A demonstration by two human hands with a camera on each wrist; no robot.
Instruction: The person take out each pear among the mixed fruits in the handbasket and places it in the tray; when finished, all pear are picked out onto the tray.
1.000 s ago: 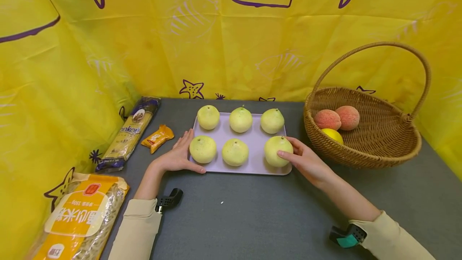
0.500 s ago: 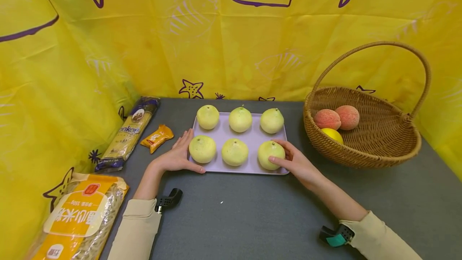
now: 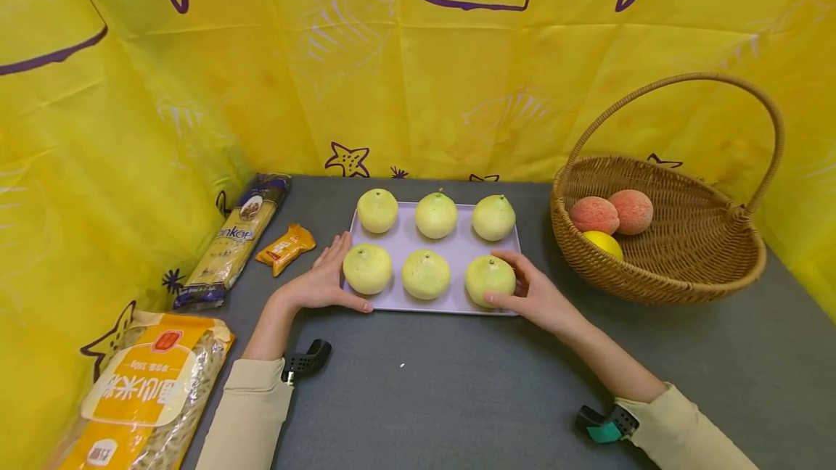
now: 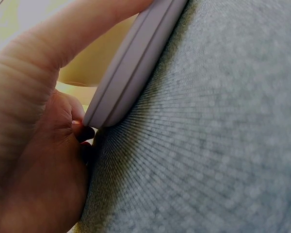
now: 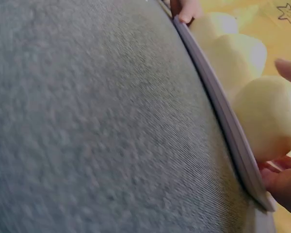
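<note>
A lilac tray [image 3: 459, 268] carries two rows of round, yellow-green, pomelo-like fruits, each row with three. My left hand [image 3: 321, 278] lies at its front left corner, fingers straight along the left side and thumb along the front rim. That thumb [image 4: 82, 26] reaches over the tray's rim [image 4: 126, 73] in the left wrist view. With my right hand [image 3: 538, 299] I hold the front right yellow-green fruit [image 3: 490, 279], thumb on the near side, other fingers behind and at its right. In the right wrist view, this fruit [image 5: 269, 116] stands just inside the rim.
A wicker basket [image 3: 692, 252] with two peaches [image 3: 632, 212] and a yellow fruit [image 3: 604, 243] stands right of the tray. To the left lie a noodle packet [image 3: 235, 241], a small orange snack packet [image 3: 286, 249] and a large yellow bag [image 3: 144, 390]. Yellow cloth [image 3: 418, 93] hangs behind.
My right hand has moved the front right fruit leftward on the tray, and its thumb has slid slightly lower on it. My left hand has stayed in place.
</note>
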